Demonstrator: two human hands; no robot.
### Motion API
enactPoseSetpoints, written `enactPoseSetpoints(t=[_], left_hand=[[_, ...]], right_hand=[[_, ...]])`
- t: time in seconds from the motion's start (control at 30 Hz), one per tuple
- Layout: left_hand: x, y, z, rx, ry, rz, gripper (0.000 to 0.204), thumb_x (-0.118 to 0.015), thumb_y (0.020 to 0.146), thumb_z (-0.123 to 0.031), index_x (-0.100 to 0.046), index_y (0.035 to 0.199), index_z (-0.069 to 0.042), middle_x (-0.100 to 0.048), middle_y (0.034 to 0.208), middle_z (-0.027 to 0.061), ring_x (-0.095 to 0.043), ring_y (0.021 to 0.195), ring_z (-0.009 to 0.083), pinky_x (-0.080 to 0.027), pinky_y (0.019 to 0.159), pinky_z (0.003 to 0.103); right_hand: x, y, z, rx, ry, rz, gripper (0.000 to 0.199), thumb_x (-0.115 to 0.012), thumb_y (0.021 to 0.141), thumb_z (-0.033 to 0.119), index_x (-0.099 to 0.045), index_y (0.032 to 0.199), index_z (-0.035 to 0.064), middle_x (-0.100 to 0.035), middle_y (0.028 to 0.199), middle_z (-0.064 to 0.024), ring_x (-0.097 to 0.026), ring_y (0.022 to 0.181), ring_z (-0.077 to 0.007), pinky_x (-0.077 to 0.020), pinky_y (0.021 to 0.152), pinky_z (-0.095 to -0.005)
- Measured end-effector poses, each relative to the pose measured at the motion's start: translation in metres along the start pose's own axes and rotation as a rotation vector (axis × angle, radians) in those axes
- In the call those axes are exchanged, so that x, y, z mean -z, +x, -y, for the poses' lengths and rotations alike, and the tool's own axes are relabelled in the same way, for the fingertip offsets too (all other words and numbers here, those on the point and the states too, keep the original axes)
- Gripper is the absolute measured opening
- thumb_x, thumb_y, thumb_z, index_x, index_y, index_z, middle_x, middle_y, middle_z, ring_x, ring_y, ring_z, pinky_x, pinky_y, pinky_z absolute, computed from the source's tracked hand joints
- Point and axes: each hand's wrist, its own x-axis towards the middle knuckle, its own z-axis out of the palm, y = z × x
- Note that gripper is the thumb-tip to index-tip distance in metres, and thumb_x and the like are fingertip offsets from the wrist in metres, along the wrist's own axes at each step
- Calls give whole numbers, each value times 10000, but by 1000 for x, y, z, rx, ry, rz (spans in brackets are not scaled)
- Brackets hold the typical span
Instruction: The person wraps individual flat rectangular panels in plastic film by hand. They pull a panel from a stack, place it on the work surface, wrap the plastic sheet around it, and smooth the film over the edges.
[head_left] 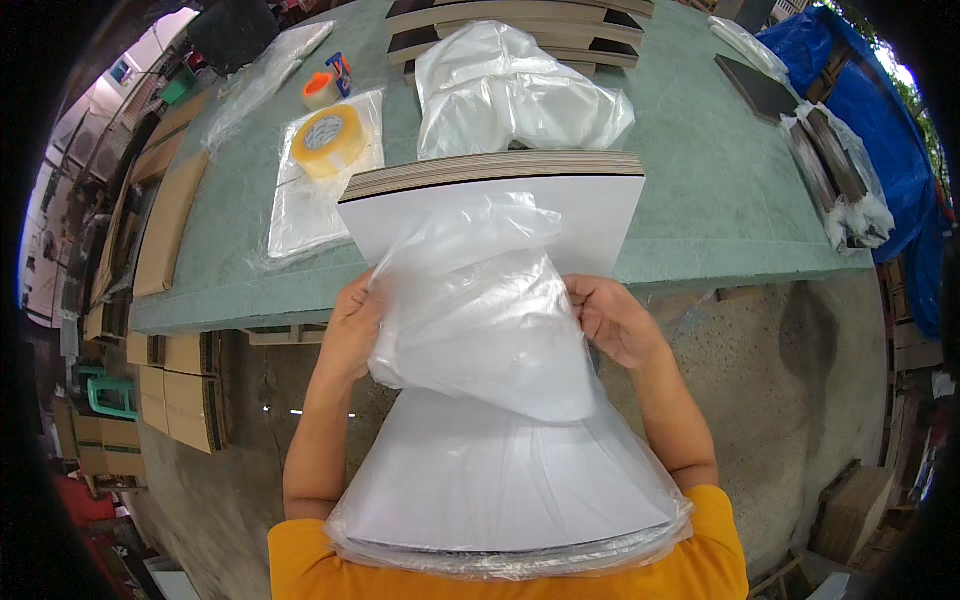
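Between my hands hangs a crumpled clear plastic bag. My left hand is closed on its left edge, with the fingertips partly behind the film. On the other side, my right hand pinches the bag's right edge between curled fingers. Beyond the bag, a stack of white-faced boards with grey-brown edges stands on the near edge of the table. Closer to me, a white panel in clear film spreads down to my orange shirt; the loose bag overlaps its upper part.
The green table carries a roll of clear tape on flat plastic bags, a tape roll with an orange core, a crumpled plastic bundle and stacked dark boards. Wrapped boards lie right; cartons stand below left.
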Motion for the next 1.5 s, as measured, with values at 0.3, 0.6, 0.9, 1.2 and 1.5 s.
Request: enactPoseSetpoints(t=[0.3,0.6,0.9,1.2,1.5], left_hand=[[-7,-2,-14,-428,817,-367,157,-503,813,-90,-533,939,-1,-563,817,41,-507,721,92,-406,653,224],[-92,-6,-8,-49,382,295,450,-692,684,-86,-411,1035,-64,-516,704,15,-479,572,70,-396,486,207],[-70,-2,3,-282,523,282,296,-619,695,0,-544,981,-17,-544,731,42,-509,598,115,-408,512,238],[238,-87,181,4,1233,-636,145,-540,677,-77,-574,767,31,-569,750,171,-536,718,300,-425,672,387],[-42,-17,-27,-283,458,244,129,-586,729,-145,-518,720,-36,-493,639,-17,-447,567,71,-361,510,202]], right_hand=[[23,3,-17,-196,-402,-252,197,-672,712,147,-598,796,-16,-604,702,-45,-541,596,-70,-436,548,-201],[-24,16,-29,-104,52,-154,203,-624,769,198,-588,762,-2,-568,681,-28,-497,576,-63,-399,509,-203],[-20,11,-12,-36,88,-125,191,-581,793,192,-569,790,2,-583,712,-41,-536,595,-82,-432,553,-202],[52,-29,25,250,280,-563,79,-577,764,90,-549,767,16,-576,694,-55,-549,570,-110,-460,516,-224],[-46,19,-5,-24,-18,-126,177,-649,737,150,-541,658,34,-521,561,-9,-469,466,-73,-387,441,-209]])
